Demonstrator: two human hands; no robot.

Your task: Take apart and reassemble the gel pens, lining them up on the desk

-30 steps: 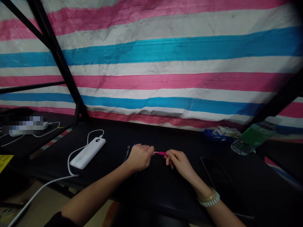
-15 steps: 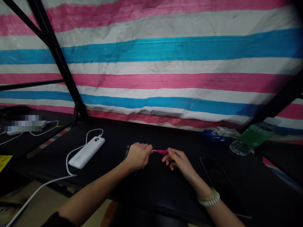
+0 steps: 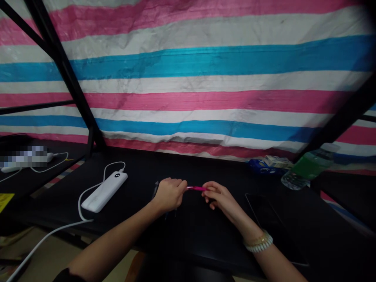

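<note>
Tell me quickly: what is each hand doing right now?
Left hand: closed on one end of the pink pen.
Right hand: fingers pinching the pen's other end.

Two hands: left hand (image 3: 169, 194) and right hand (image 3: 221, 197), fingertips of both closed on either end of one pink pen (image 3: 196, 188) held level between them. One dark pen (image 3: 155, 190), just left of the grip, partly hidden behind the left hand; possibly more beneath, cannot tell. One white power bank (image 3: 105, 191) well left of the grip, with one white cable (image 3: 84, 196) plugged in. One dark flat slab, perhaps a phone (image 3: 264, 213), just right of the grip. One clear bottle with green label (image 3: 308, 166), lying well right. One blue-and-white packet (image 3: 268, 163) beside that bottle. One bangle stack (image 3: 260, 243) on the right wrist. One black table (image 3: 205, 231).
</note>
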